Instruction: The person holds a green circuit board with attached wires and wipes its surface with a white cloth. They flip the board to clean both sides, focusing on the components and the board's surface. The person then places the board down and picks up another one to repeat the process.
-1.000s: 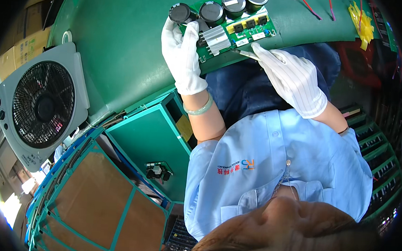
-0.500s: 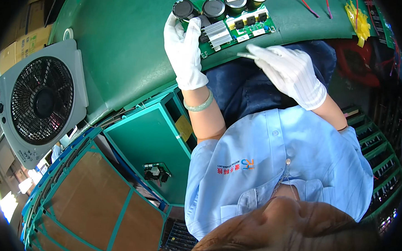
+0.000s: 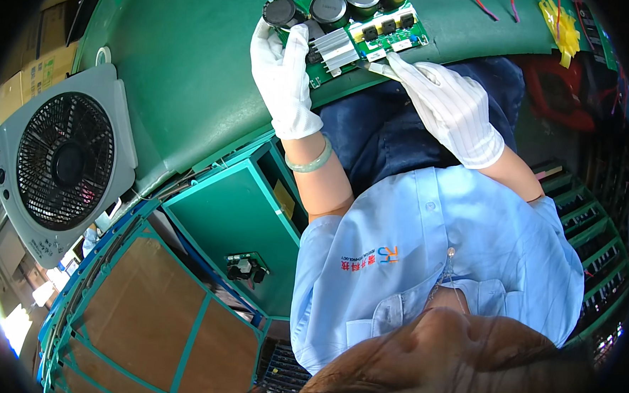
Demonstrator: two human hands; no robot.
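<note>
A green circuit board (image 3: 316, 81) lies at the front edge of the green work surface. It carries several large black cylindrical capacitors (image 3: 329, 9), a silver finned heat sink (image 3: 336, 50) and small black parts. My left hand (image 3: 283, 84), in a white glove, grips the board's left end beside the leftmost capacitor. My gloved right hand (image 3: 451, 107) pinches a slim pale tool (image 3: 380, 70) with a dark tip, its exact kind unclear. That tip is at the board's near edge, just right of the heat sink; whether it touches cannot be told.
A grey box fan (image 3: 67, 162) stands at the left. Below the work surface is a green cabinet (image 3: 207, 212) with a small circuit assembly (image 3: 245, 267) on it. Yellow strips (image 3: 559, 31) and red wires (image 3: 481, 4) lie at the far right. Green slotted racks (image 3: 589, 246) stand right.
My right hand has moved up and left, bringing the tool's tip to the board's near edge. My left hand and the board have shifted slightly left.
</note>
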